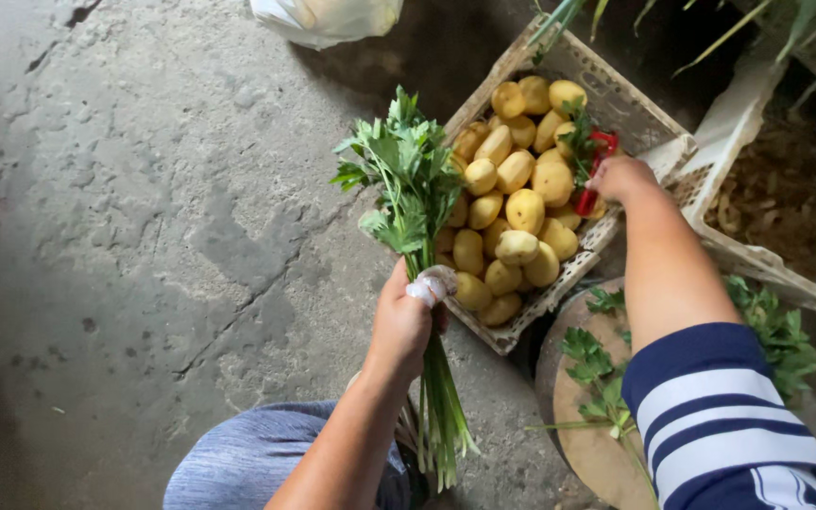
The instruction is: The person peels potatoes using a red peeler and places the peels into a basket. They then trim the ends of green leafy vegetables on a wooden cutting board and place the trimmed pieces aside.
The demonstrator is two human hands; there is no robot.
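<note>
Celery bunch upright over concrete floor, left hand fingers closed round stems, leaves kept off ground. Right hand reaches into potato crate, closing on red tool; grip unclear. Round chopping block beside knee.

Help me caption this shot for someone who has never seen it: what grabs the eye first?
The leafy green bunch stands out at centre, gripped by its stalks in the left hand over bare concrete. Just right of it, a pale crate heaped with yellow potatoes draws the eye, with the right hand closed on something red at its edge. Lower right, loose sprigs lie on a round wooden block.
</note>
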